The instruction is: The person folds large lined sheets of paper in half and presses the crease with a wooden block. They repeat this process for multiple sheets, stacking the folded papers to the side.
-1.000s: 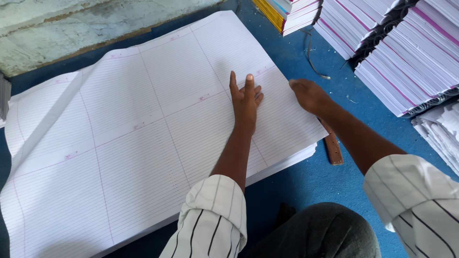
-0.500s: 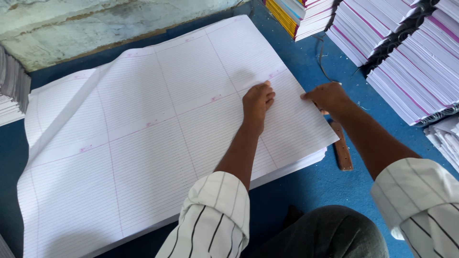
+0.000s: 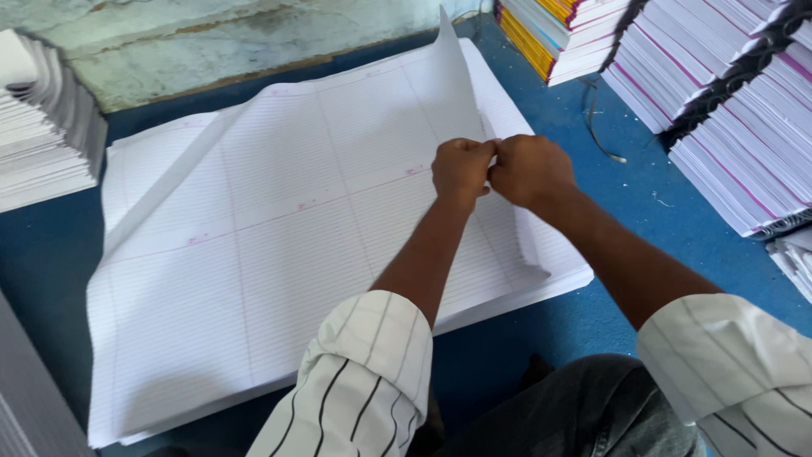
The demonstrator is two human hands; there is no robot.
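Left hand (image 3: 461, 169) and right hand (image 3: 529, 169) are side by side, knuckles touching, both closed in a pinch on the right edge of the top sheet (image 3: 448, 80). That edge is lifted; its far corner stands upright beyond the hands. The rest of the sheet lies on the ruled paper stack (image 3: 254, 279) beneath and to the left of the hands. Book piles (image 3: 727, 110) stand to the right, well apart. A grey paper pile (image 3: 42, 127) sits far left.
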